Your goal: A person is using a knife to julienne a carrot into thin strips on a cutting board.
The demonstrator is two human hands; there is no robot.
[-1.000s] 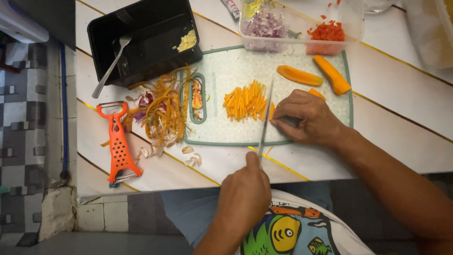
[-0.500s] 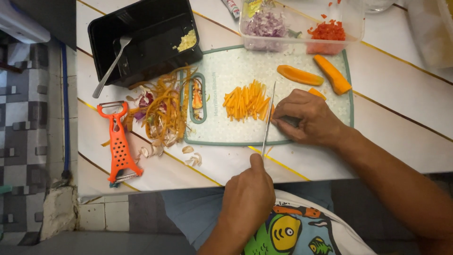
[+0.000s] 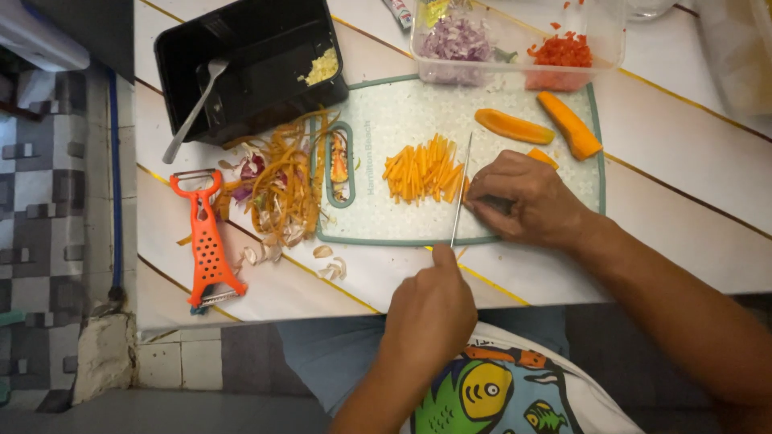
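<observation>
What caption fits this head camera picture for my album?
Left hand holds a knife slicing carrot beside carrot sticks on a cutting board; right hand steadies it.

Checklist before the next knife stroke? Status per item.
1. Left hand grip shut on the knife handle: ok.
2. Right hand pinning the carrot piece: ok.
3. Right fingertips clear of the blade: very close, cannot tell.
4. Cutting board flat on the table: ok.
5. Carrot strips on the far side of the blade from the right hand: ok.
</observation>
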